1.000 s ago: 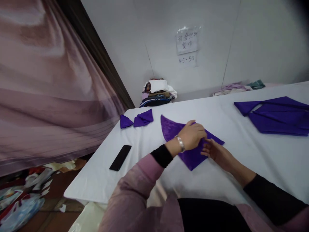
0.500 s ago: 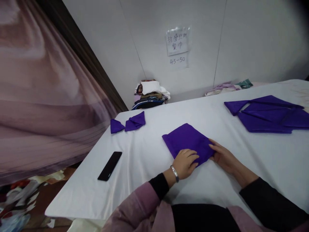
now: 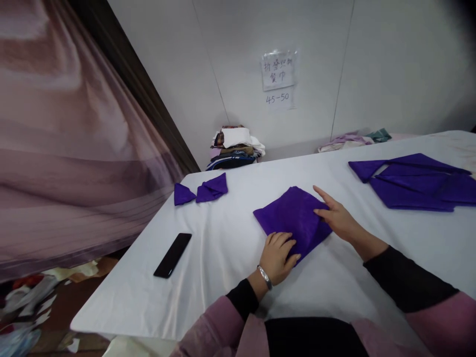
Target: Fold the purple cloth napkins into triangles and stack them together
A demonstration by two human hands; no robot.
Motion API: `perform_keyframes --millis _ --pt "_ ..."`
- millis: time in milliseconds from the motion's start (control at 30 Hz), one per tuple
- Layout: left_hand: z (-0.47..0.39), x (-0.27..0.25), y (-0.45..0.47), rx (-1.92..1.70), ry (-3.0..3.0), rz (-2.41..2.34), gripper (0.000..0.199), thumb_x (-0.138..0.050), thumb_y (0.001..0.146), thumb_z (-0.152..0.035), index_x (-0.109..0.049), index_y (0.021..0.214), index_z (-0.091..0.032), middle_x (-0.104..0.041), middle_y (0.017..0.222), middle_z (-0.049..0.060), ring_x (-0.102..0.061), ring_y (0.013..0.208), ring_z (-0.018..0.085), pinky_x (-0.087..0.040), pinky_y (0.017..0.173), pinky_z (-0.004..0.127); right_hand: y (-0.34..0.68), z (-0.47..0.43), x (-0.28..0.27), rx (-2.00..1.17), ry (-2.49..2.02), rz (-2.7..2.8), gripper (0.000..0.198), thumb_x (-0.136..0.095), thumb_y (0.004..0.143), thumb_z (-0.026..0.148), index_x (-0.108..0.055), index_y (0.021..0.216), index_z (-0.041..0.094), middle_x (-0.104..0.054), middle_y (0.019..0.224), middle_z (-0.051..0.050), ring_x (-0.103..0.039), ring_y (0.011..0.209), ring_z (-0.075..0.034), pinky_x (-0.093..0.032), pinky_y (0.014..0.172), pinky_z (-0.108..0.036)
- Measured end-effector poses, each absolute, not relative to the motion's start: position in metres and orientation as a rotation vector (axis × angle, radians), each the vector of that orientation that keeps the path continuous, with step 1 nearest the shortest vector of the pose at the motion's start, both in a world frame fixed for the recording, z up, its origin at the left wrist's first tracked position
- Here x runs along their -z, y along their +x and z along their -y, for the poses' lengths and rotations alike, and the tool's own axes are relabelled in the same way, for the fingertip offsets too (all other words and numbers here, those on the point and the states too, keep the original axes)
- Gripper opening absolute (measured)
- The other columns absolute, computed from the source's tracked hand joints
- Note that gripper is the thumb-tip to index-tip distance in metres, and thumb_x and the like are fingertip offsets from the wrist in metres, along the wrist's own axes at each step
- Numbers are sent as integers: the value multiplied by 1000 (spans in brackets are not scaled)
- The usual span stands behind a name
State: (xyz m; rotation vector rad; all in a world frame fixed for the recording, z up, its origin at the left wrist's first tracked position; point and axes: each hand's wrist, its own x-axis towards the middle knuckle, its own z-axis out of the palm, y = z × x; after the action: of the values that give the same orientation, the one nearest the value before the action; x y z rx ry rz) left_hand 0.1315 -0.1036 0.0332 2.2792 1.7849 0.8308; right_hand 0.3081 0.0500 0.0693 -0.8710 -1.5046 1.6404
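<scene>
Near left, below the white-covered table (image 3: pixel 223 263): plastic bag (image 3: pixel 18 343), contents unclear. Left hand (image 3: pixel 277 255) lies loosely spread on near edge of purple napkin (image 3: pixel 297 213), centre table, folded to a diamond. Right hand (image 3: pixel 336 218) at its right corner, unclenched. Looks partway; remaining folds, can't tell. Far left: small folded purple cloths (image 3: pixel 213 189). Far right: larger purple cloth (image 3: pixel 405 186), loosely folded.
</scene>
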Motion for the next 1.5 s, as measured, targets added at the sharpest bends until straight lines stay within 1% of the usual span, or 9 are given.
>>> perform_keyframes --millis 167,267,400,500,600,767,1033,1267,1500 --pt "106 -21 131 -749 2261 -1771 35 -53 84 -39 -57 115 -23 -58 122 8 -47 117 24 -29 104 49 333 -59 -30 -1649 -1191 1351 80 -61 67 17 -31 140 26 -67 80 -2 -62 60 -18 -54 55 -32" --pt "105 -16 131 -713 2266 -1741 34 -52 84 -39 -58 114 -24 -59 121 8 -47 118 24 -27 105 50 347 -63 -8 -1612 -1288 1394 81 -65 68 20 -31 140 26 -67 84 -3 -62 58 -17 -55 52 -31" --pt "106 -14 131 -695 2255 -1739 33 -53 83 -39 -58 113 -25 -59 121 7 -46 119 24 -25 107 50 357 -66 1 -1525 -1299 1540 77 -64 69 23 -33 140 24 -63 72 0 -59 51 -15 -48 39 -25" --pt "109 -16 130 -693 2260 -1744 34 -52 84 -39 -58 114 -25 -59 122 7 -45 119 24 -23 108 51 362 -68 3 -1419 -1331 1622 70 -63 70 25 -39 136 24 -63 74 -1 -57 50 -14 -43 36 -23" --pt "112 -20 131 -696 2283 -1733 35 -51 84 -40 -57 115 -24 -58 123 8 -45 120 24 -21 108 52 367 -70 5 -1317 -1377 1691 63 -61 71 26 -43 132 23 -63 80 -1 -54 49 -11 -42 38 -22" --pt "116 -22 134 -676 2328 -1688 39 -57 80 -41 -57 115 -23 -57 124 8 -44 121 26 -20 108 53 371 -74 4 -1198 -1372 1807 52 -57 73 22 -50 125 19 -62 75 0 -53 52 -11 -43 46 -24" --pt "115 -22 135 -626 2323 -1703 35 -58 78 -31 -58 112 -23 -59 121 8 -48 116 25 -23 107 53 368 -77 -1 -777 -1422 2087 46 -51 76 19 -55 122 18 -66 81 -1 -58 69 -15 -44 68 -27" --pt "115 -21 135 -612 2358 -1727 34 -56 79 -27 -57 113 -22 -59 120 6 -46 117 24 -23 107 53 367 -74 -7 -663 -1472 2129 44 -49 78 20 -55 122 18 -66 84 -2 -59 70 -16 -43 67 -28" --pt "115 -15 135 -601 2322 -1706 31 -55 81 -29 -58 112 -23 -59 119 6 -49 113 23 -29 104 50 370 -75 -7 -518 -1499 2270 43 -46 79 20 -55 122 17 -67 87 -4 -60 76 -19 -46 68 -31"
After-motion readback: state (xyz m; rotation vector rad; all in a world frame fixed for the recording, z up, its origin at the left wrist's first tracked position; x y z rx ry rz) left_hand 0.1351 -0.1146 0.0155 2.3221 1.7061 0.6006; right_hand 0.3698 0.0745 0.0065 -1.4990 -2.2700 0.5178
